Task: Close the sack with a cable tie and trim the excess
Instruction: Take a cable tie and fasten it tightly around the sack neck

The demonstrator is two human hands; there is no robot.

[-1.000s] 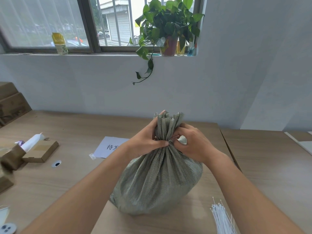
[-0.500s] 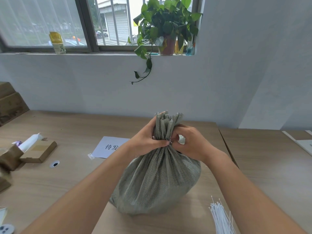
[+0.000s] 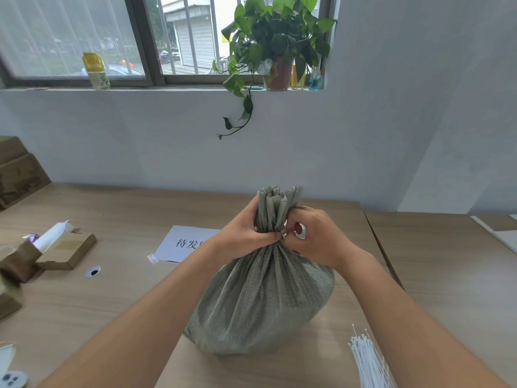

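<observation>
A grey-green woven sack (image 3: 263, 298) stands upright on the wooden table (image 3: 112, 298), its mouth gathered into a pleated neck that sticks up above my hands. My left hand (image 3: 246, 233) is wrapped around the neck from the left. My right hand (image 3: 316, 239) grips the neck from the right, fingers pinched at a small white piece (image 3: 300, 231), most likely the cable tie, mostly hidden by my fingers. A bundle of white cable ties (image 3: 366, 359) lies on the table at the lower right.
A white paper sheet with printed characters (image 3: 184, 243) lies behind the sack on the left. Cardboard boxes (image 3: 67, 250) and a white roll (image 3: 53, 236) sit at the left edge. A potted plant (image 3: 277, 49) and a bottle (image 3: 96, 71) stand on the windowsill.
Both hands stay clamped on the sack's neck; my right fingers have shifted slightly at the tie. The sack has not moved.
</observation>
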